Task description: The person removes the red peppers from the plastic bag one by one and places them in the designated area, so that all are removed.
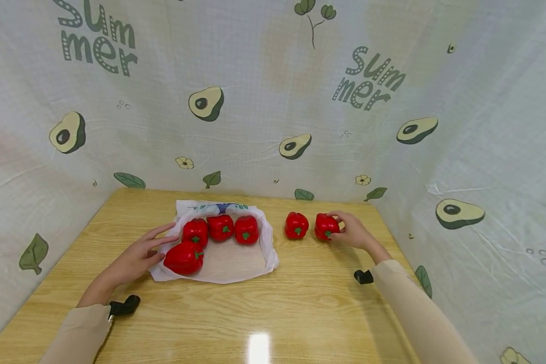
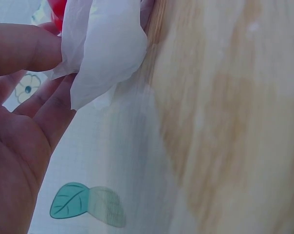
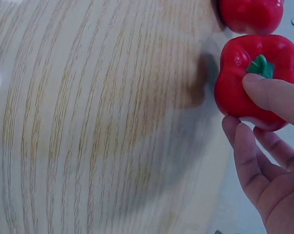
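One pepper (image 1: 322, 227), the rightmost, pinched by your right hand (image 1: 356, 233), could roll left if that grip slips; your left hand (image 1: 135, 259) pinches the bag (image 1: 236, 262) at its left.

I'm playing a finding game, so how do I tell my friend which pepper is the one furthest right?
On the wooden table, find the open white bag. To its right, two red peppers sit outside the bag. Yours is the pepper farther from the bag, the only one the right hand is holding.
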Demonstrator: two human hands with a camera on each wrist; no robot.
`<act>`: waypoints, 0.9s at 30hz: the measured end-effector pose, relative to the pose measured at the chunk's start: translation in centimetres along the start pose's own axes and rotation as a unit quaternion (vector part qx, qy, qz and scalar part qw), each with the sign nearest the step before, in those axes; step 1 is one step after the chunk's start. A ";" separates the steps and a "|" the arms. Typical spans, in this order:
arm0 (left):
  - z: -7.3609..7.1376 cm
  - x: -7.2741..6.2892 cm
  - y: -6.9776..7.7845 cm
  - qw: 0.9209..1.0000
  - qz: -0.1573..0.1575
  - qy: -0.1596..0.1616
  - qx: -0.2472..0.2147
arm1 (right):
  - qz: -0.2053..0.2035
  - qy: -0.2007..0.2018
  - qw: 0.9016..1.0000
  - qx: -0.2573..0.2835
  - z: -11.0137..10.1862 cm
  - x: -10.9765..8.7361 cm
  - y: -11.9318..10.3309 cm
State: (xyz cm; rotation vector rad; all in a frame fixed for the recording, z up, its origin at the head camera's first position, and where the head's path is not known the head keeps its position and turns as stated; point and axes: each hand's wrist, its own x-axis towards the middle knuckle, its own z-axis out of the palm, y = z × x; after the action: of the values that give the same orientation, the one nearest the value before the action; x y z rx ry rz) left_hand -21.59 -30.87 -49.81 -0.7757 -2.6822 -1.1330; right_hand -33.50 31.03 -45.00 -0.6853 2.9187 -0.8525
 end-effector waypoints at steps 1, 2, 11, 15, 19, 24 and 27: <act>0.0 0.0 0.0 1.000 -0.001 0.000 0.001 | 0.001 0.000 1.000 0.001 0.1 0.0 -0.1; 0.0 0.0 0.0 1.000 -0.002 0.000 0.001 | 0.002 -0.001 1.000 0.003 0.1 0.1 -0.1; 0.0 0.0 -0.1 1.000 -0.002 -0.001 0.004 | 0.029 -0.012 0.999 0.013 0.8 0.5 -0.2; 0.0 0.0 -0.3 1.000 0.003 0.001 0.006 | 0.026 -0.016 0.999 0.017 0.9 0.7 -0.3; 0.0 0.1 -0.4 1.000 0.006 0.001 0.007 | 0.024 -0.022 0.999 0.013 1.0 0.8 -0.2; 0.0 0.1 -0.5 1.000 0.010 0.002 0.009 | 0.029 -0.029 0.999 0.003 1.0 0.8 -0.1; 0.0 0.1 -0.5 1.000 0.011 0.002 0.010 | 0.027 -0.029 0.999 0.001 0.9 0.8 -0.2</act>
State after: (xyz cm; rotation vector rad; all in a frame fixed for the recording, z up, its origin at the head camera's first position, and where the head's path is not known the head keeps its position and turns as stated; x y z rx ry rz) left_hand -21.91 -31.08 -50.10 -0.7962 -2.6714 -1.0996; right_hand -33.99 30.05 -45.62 -0.6184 2.8709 -0.8154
